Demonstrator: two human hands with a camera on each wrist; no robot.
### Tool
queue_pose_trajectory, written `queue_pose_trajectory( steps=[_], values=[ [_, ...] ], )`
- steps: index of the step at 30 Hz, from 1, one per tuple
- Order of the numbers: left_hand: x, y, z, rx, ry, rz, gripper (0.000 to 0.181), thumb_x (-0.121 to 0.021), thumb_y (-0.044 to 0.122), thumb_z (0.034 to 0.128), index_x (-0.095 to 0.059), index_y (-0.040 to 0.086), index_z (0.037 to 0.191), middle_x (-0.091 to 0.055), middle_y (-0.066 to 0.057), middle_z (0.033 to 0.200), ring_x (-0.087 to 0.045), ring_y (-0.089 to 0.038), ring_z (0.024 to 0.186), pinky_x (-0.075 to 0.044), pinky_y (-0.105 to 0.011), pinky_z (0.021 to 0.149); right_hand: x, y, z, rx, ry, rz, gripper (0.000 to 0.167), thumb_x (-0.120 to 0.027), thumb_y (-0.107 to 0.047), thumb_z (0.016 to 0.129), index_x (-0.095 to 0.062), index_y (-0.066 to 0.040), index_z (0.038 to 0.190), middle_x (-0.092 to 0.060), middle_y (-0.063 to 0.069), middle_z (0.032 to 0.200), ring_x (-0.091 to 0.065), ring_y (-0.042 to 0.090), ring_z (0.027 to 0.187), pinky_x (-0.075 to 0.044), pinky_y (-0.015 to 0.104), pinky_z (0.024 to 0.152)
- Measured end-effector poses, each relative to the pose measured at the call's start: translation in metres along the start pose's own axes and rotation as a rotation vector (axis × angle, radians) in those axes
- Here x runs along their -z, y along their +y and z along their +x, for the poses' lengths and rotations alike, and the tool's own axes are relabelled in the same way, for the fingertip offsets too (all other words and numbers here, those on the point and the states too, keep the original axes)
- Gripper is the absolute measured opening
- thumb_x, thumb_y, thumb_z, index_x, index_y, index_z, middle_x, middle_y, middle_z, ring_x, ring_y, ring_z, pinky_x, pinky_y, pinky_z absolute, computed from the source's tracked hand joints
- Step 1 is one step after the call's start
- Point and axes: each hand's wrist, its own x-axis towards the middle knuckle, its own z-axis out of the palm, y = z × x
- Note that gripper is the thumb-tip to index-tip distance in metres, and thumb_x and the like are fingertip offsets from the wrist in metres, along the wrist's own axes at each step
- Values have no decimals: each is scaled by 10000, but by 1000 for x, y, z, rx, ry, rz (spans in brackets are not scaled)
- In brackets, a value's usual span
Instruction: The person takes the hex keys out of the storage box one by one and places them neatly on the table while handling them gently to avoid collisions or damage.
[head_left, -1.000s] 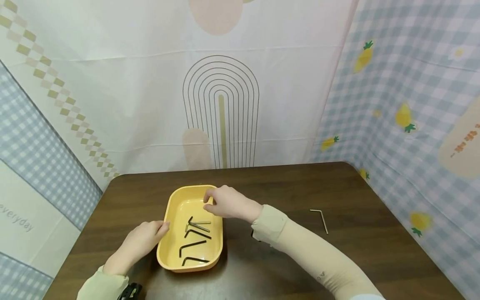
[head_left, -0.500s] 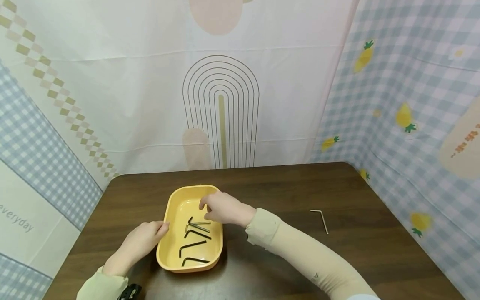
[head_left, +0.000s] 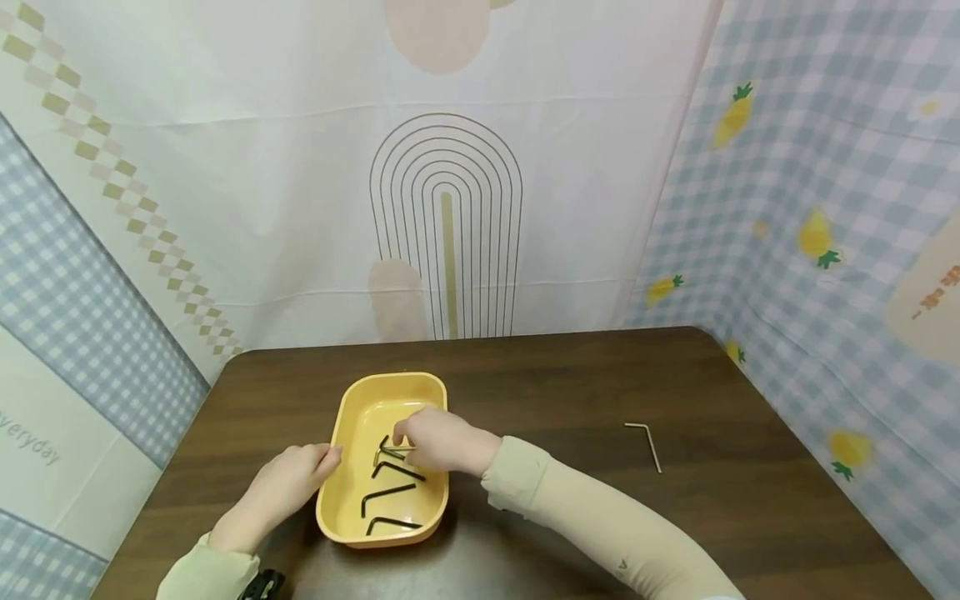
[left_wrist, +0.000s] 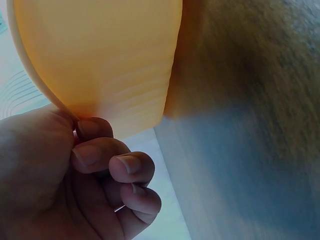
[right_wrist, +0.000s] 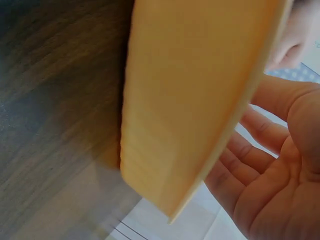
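The fingertips of the right hand (head_left: 444, 440) were hard to make out: in the head view they were partly covered, and in the right wrist view the wall of the tray (head_left: 378, 417) hid them. So I could not tell whether this hand pinched one of the keys (head_left: 388, 492). These lay inside the tray, the farthest partly under its fingers, the others nearer to the person. The left hand (head_left: 288, 479) gripped the tray's left rim. A lone key (head_left: 652, 449) lay well apart, to the right.
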Motion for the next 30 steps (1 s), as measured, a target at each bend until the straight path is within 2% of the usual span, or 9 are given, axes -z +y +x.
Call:
queue_pose_trajectory(
  steps=[5, 10, 16, 21, 25, 30],
  values=[
    [0, -1, 2, -2, 8, -1, 335, -481, 278, 1064, -574, 175, 759, -385, 40, 597, -466, -166, 624, -395, -372, 624, -6, 4, 9, -39, 27, -107, 186, -677, -86, 910, -726, -132, 1084, -703, 3, 1013, -656, 123, 908, -541, 282, 700],
    [-1, -2, 2, -1, 2, -7, 321, -483, 274, 1065, -599, 166, 786, -390, 41, 595, -473, -168, 632, -400, -375, 630, -15, 6, 17, -51, 47, -193, 91, -625, -85, 955, -686, -147, 927, -652, -2, 846, -615, 119, 759, -497, 283, 574],
    [-3, -2, 2, 9, -13, -23, 284, -491, 262, 1062, -644, 144, 854, -415, 33, 604, -483, -172, 654, -404, -380, 643, -27, 5, 21, -25, 65, -332, 206, -625, -105, 942, -584, -183, 757, -612, -14, 741, -609, 129, 686, -492, 315, 527],
    [-2, -2, 3, 1, -5, -27, 279, -493, 256, 1061, -662, 131, 877, -434, 32, 611, -489, -174, 665, -409, -382, 646, -29, 1, 23, -40, 71, -388, 183, -597, -130, 971, -633, -185, 800, -645, -3, 778, -633, 142, 700, -506, 328, 536],
    [-2, -2, 2, 8, -18, -34, 272, -497, 259, 1060, -695, 110, 947, -466, 29, 629, -498, -172, 681, -417, -388, 656, -31, -1, 25, -52, 62, -394, 143, -599, -132, 966, -661, -177, 846, -661, 4, 801, -649, 152, 727, -516, 327, 560],
    [-1, -3, 2, 10, -17, -40, 269, -497, 257, 1060, -691, 115, 939, -458, 28, 626, -496, -174, 680, -413, -386, 655, -32, -1, 29, -43, 37, -403, 160, -597, -116, 967, -663, -172, 832, -665, 1, 795, -649, 146, 724, -519, 317, 563]
  ],
)
